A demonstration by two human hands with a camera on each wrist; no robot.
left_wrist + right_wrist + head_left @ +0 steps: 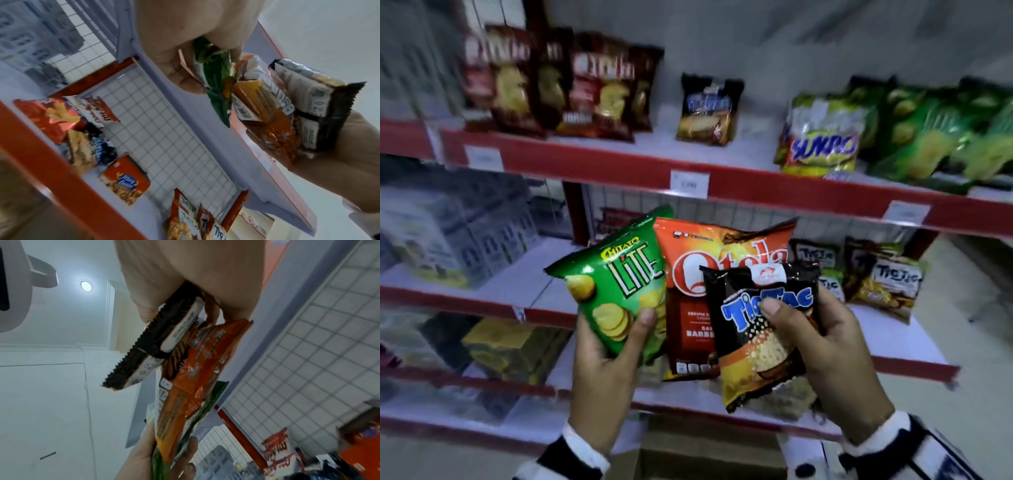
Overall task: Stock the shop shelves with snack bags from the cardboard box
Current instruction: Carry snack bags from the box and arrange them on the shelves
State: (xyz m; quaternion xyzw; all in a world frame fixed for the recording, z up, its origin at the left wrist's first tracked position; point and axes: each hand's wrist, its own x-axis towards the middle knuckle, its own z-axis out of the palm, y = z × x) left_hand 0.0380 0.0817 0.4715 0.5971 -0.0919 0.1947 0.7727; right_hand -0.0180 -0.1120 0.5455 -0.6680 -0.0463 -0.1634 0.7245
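In the head view I hold three snack bags fanned out in front of the shelves. My left hand [613,356] grips the lower part of a green Chitato Lite bag [619,284], thumb on its front. My right hand [822,339] pinches a black Tic Tac bag [760,339], thumb on the logo. An orange Qtela bag [688,308] sits between the two, partly behind the black bag; I cannot tell which hand bears it. The wrist views show the bags' backs: green [213,91], orange [195,378], black [156,344]. The open cardboard box [688,459] lies below my wrists.
The red-edged top shelf [619,168] carries brown chip bags [592,85], a black bag [709,109], yellow Sunbo bags [822,140] and green bags [935,133]. The middle shelf [893,346] holds Tic Tic bags [880,281] at the right. Boxed goods [448,236] fill the left bay.
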